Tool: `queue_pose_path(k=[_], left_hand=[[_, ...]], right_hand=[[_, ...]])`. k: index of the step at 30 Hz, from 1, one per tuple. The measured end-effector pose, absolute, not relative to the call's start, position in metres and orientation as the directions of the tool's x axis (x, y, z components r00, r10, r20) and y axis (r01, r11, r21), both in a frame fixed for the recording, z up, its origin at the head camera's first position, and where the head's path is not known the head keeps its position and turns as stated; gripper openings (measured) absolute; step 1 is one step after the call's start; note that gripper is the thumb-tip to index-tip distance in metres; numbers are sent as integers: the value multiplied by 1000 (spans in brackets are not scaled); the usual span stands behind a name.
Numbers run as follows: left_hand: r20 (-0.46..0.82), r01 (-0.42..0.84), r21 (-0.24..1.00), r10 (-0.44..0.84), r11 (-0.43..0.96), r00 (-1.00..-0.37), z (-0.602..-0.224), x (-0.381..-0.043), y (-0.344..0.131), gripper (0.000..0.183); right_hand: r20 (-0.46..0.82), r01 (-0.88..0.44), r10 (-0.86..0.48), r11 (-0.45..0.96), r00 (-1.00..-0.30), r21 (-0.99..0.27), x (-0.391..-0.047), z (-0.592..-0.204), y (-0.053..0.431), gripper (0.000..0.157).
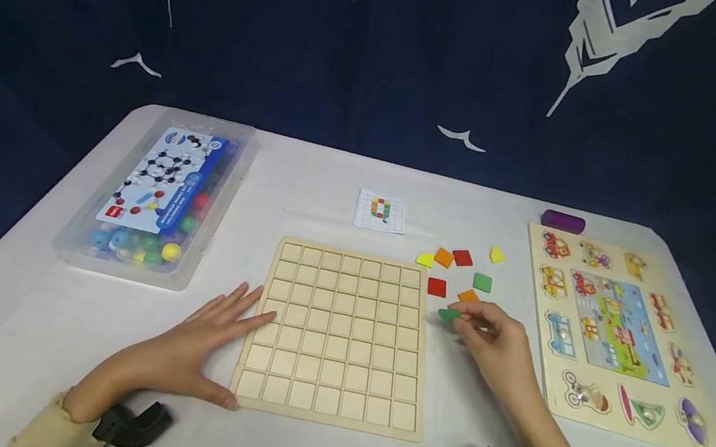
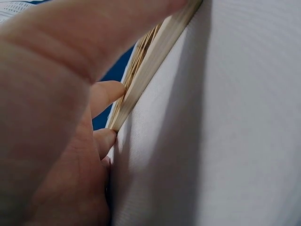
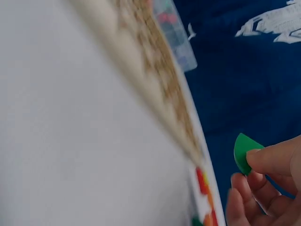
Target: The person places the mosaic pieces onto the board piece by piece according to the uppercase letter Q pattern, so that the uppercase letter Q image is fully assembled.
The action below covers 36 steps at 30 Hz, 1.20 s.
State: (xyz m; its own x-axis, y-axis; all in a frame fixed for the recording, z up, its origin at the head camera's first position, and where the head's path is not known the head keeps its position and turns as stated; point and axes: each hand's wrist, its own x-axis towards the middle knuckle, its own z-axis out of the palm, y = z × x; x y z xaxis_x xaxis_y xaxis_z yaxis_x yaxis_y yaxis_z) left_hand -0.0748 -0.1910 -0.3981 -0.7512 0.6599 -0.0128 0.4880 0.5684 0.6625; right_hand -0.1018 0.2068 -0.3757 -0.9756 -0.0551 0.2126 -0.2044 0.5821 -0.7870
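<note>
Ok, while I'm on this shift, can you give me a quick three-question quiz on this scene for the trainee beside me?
1. What is the right hand pinching?
2. True or false: the left hand touches the wooden grid board.
3. Where does the small picture card lie?
A) on top of the grid
B) past the board's far edge
C) inside the plastic box

Key:
1. A green piece with a curved edge.
2. True; its fingers meet the board's left side.
3. B
</note>
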Motion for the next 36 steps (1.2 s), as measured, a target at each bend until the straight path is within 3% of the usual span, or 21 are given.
queue_pose_path(k=[7, 16, 36], left_hand=[[-19, 496, 651, 666, 574, -745, -397, -76, -190, 107], [-15, 504, 650, 672, 569, -740, -397, -78, -190, 108], [-9, 512, 643, 674, 569, -738, -398, -77, -192, 108]], right_hand=[[163, -224, -174, 427, -971, -876, -108, -361, 181, 21], [18, -131, -289, 379, -957, -916, -105, -371, 153, 10], [168, -413, -466, 494, -868, -765, -96, -384, 139, 17]])
